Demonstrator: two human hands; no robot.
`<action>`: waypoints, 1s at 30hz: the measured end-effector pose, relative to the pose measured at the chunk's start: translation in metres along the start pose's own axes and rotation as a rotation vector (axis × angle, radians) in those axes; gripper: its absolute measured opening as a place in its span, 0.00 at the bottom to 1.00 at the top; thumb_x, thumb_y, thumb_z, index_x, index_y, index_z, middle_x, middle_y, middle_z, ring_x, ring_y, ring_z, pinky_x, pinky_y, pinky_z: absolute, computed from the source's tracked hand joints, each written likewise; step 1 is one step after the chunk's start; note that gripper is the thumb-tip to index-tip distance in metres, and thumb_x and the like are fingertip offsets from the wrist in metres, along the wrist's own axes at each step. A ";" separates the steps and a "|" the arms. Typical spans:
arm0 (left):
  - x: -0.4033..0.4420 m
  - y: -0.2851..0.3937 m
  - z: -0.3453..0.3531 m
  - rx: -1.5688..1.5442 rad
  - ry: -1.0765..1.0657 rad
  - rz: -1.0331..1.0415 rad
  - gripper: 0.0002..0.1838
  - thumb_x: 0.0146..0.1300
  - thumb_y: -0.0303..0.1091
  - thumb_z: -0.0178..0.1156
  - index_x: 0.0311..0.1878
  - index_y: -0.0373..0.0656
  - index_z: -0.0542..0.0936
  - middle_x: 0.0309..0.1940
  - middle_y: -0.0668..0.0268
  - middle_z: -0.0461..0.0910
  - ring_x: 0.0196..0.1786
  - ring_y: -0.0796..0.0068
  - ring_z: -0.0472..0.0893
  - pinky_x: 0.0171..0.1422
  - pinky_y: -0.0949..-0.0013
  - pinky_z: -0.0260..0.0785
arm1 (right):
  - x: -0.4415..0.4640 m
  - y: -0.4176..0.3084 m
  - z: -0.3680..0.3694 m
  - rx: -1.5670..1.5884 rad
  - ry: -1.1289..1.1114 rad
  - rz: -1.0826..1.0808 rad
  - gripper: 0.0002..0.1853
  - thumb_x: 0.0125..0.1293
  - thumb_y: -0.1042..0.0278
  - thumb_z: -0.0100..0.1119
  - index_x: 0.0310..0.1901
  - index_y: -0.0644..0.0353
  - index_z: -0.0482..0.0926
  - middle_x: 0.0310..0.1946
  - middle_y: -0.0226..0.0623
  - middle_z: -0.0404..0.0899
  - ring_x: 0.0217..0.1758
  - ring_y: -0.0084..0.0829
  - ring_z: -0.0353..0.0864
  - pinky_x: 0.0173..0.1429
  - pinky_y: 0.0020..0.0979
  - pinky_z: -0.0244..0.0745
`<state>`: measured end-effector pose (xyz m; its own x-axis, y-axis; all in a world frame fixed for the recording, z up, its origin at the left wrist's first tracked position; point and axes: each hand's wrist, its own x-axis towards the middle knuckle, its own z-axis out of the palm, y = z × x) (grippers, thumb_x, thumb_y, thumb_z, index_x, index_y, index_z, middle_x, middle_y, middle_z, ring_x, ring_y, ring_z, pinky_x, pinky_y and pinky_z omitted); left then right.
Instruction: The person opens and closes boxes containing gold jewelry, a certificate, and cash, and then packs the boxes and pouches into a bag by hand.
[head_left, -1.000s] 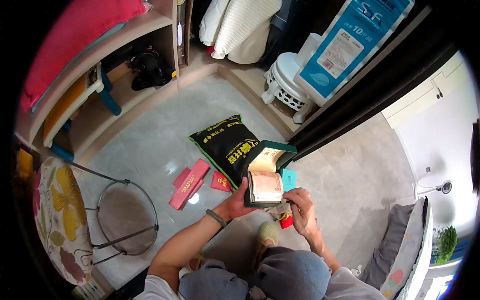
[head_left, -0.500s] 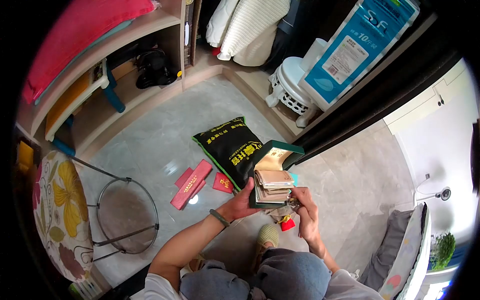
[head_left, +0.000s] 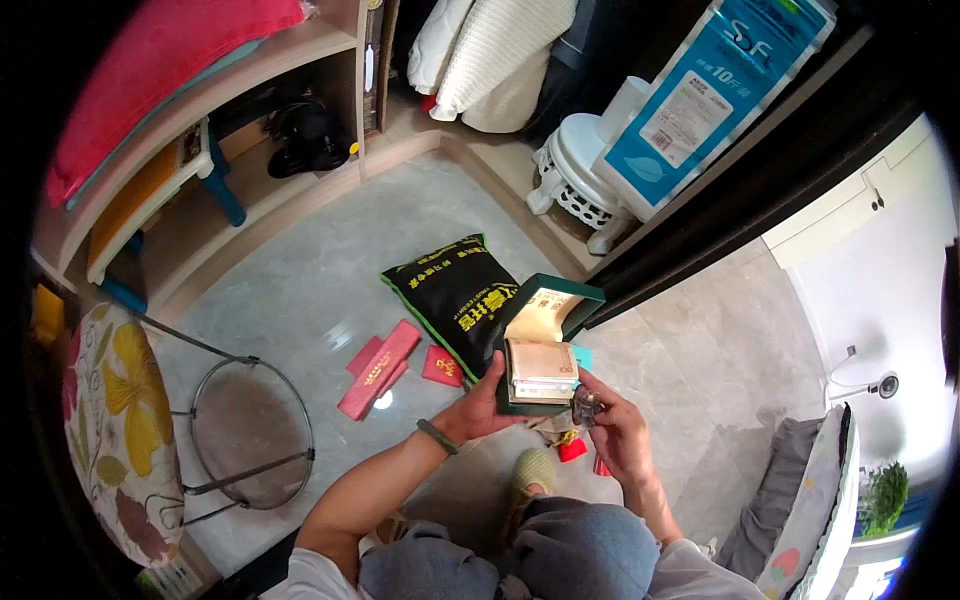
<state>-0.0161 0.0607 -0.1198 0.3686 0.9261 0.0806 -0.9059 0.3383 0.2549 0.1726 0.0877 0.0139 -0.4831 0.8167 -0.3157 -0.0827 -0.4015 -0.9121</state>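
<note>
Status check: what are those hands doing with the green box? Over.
Left hand holding open green box, banknotes inside. Right hand gripping small shiny object, identity unclear, beside box. Nothing visibly blocking either hand.

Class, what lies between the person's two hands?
The head view shows an open green box holding banknotes between the left hand and the right hand, which pinches a small shiny object.

Single view, worn on your head: faces forward and steeply down over your knees [head_left: 585, 535]; your left hand [head_left: 476, 408] and right hand [head_left: 618, 430] sit close, just below mid-frame. Very wide, round-edged; floor [head_left: 290, 265] beyond, shelving [head_left: 325, 43] upper left, white wall [head_left: 865, 300] right.
</note>
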 end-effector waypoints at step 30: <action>-0.013 0.001 0.002 0.110 0.096 0.035 0.55 0.56 0.81 0.43 0.77 0.47 0.54 0.72 0.54 0.62 0.72 0.52 0.66 0.73 0.46 0.61 | -0.021 -0.021 0.023 0.267 0.294 -0.388 0.11 0.69 0.81 0.54 0.51 0.73 0.77 0.53 0.54 0.79 0.62 0.44 0.78 0.61 0.36 0.82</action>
<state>-0.0216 0.0488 -0.1181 0.3112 0.9503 0.0004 -0.8874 0.2905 0.3581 0.1647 0.0691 0.0456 -0.1130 0.9915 -0.0642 -0.4424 -0.1081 -0.8903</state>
